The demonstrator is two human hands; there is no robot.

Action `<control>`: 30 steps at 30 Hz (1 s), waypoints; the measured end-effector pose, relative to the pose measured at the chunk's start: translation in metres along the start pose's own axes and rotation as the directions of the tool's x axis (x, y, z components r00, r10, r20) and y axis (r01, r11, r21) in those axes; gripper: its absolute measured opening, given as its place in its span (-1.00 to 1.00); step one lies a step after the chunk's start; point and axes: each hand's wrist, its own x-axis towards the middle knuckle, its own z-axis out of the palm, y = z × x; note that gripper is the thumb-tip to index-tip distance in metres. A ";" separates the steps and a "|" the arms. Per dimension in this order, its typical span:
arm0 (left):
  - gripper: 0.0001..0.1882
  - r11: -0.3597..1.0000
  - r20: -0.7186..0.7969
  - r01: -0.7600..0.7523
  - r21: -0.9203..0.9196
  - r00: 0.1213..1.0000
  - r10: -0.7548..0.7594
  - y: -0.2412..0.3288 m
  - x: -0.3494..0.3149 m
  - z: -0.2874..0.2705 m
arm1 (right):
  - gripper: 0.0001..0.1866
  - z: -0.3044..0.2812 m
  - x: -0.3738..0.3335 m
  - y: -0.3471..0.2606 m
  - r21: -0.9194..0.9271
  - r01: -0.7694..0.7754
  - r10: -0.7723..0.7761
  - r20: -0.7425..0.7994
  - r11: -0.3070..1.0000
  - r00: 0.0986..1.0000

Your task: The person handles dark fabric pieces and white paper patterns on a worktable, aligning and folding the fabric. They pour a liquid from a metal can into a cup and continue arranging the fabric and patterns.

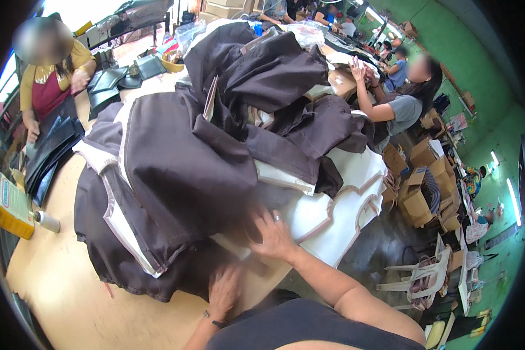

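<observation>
Fingers [261,224] of the right hand [274,236] are spreading flat, pressing on the dark fabric pile [181,169] at its 5 o'clock edge.

Left hand [224,289] is lying at the pile's 6 o'clock hem, fingers blurred; cannot tell whether spread or pinching. Pile is heaping over the wooden table [70,291], centre of view. White backing panels [338,216] are showing at 3 o'clock of the right hand, touching the pile. Yellow can [10,207] is standing at 9 o'clock, well apart. Another person [52,81] is working at 10 o'clock; a second person [399,108] at 2 o'clock.
</observation>
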 end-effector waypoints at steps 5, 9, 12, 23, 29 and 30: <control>-0.69 1.000 -0.002 -0.007 0.010 1.000 0.007 -0.002 0.000 0.002 | -0.07 -0.004 0.001 0.008 0.014 0.086 -0.087 0.037 0.996 0.996; -0.70 1.000 -0.002 0.006 0.017 1.000 -0.006 0.001 0.002 0.000 | -0.08 -0.007 0.002 0.008 0.034 0.090 -0.092 0.063 0.995 0.994; -0.71 0.999 -0.013 0.011 0.031 1.000 -0.010 0.004 0.003 -0.002 | -0.08 -0.004 0.002 0.011 0.012 0.087 -0.087 0.047 0.996 0.995; -0.70 0.996 -0.014 0.029 0.088 1.000 -0.028 0.006 0.004 0.000 | -0.16 -0.019 0.000 0.017 0.093 0.157 -0.159 0.018 0.983 0.987; -0.64 0.995 -0.022 0.033 0.099 0.999 -0.031 0.009 0.004 -0.003 | -0.40 -0.075 -0.017 0.075 0.096 0.023 0.003 -0.264 0.995 0.965; -0.65 0.995 -0.031 0.028 0.100 0.999 -0.025 0.009 0.004 -0.003 | -0.42 -0.082 -0.018 0.094 0.075 -0.092 0.112 -0.327 0.993 0.939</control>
